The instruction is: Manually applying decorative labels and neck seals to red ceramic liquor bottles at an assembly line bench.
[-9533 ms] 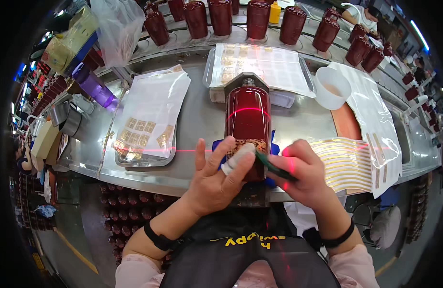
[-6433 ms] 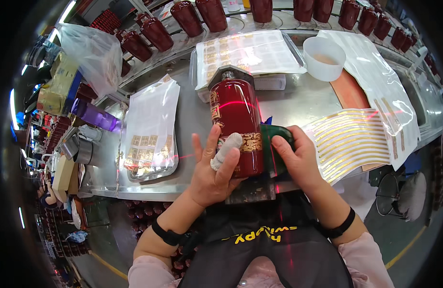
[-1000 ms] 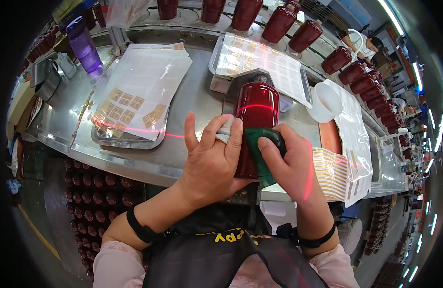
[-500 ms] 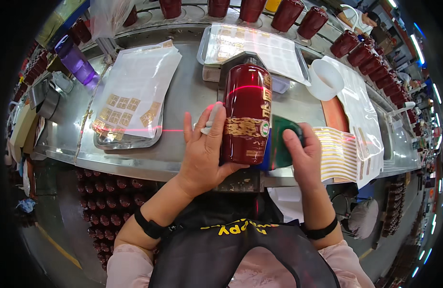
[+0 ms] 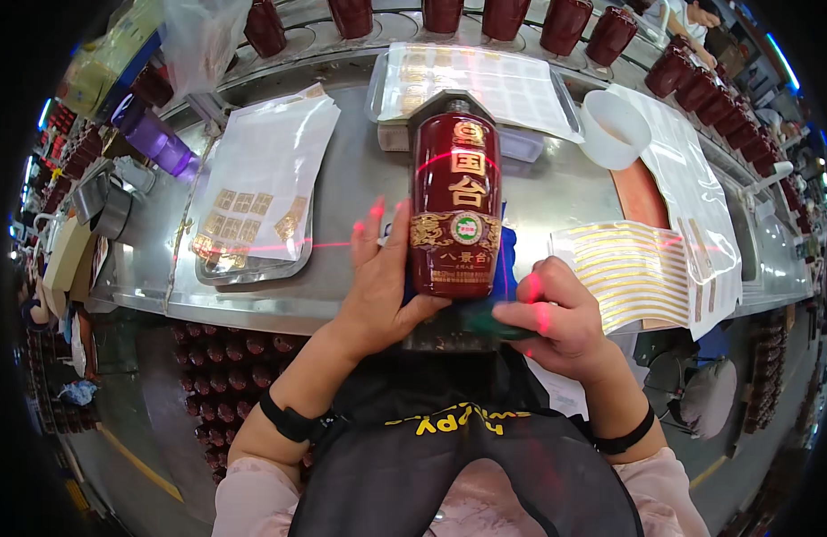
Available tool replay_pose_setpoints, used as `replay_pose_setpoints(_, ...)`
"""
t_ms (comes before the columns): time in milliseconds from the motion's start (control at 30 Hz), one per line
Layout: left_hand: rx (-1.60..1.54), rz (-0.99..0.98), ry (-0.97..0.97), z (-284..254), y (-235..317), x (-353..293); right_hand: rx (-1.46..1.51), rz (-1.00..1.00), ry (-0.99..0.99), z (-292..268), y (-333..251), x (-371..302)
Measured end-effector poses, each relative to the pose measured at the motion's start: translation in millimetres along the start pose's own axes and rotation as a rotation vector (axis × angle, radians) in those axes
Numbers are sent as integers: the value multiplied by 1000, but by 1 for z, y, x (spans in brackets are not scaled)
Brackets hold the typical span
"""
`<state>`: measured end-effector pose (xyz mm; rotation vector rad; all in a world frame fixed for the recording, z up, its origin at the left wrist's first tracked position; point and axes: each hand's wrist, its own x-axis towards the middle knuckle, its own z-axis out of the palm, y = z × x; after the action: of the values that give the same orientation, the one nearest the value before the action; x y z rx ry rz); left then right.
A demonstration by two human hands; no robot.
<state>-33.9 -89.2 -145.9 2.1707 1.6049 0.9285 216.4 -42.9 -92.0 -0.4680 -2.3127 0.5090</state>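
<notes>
A dark red glass bottle (image 5: 456, 197) with gold lettering, a gold band and a small round label lies in a dark holder (image 5: 494, 109), its neck pointing away from me. My left hand (image 5: 368, 295) steadies its left side, the fingers stretched along the glass and the thumb by the base. Between those fingers and the glass sits something small and pale. My right hand (image 5: 565, 318) is closed on a flat green scraper (image 5: 489, 320), motion-blurred, just below the bottle's lower right corner. A blue cloth (image 5: 508, 255) shows beside the bottle.
At left, a metal tray (image 5: 261, 271) carries sheets of gold stickers (image 5: 243, 206). Another sticker sheet (image 5: 485, 80) lies beyond the bottle. Gold strips (image 5: 621, 273) and a white cup (image 5: 614, 130) are at right. More red bottles (image 5: 505, 18) line the far conveyor; a person (image 5: 686, 20) works there.
The bottle has turned so its lettering and round label face up. My right hand has moved the green scraper down from the bottle's right side to near its base.
</notes>
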Motion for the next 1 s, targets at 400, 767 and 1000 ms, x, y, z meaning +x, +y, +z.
replay_pose_setpoints(400, 123, 75, 237, 4, 3, -7, -543, 314, -38, -76, 88, -44)
replay_pose_setpoints(767, 97, 45, 246, 8, 4, -12, -319, 751, -561, -111, 140, -32)
replay_pose_setpoints(1000, 70, 30, 263, 2, 10, -7, -235, 607, -313, -102, 151, -43)
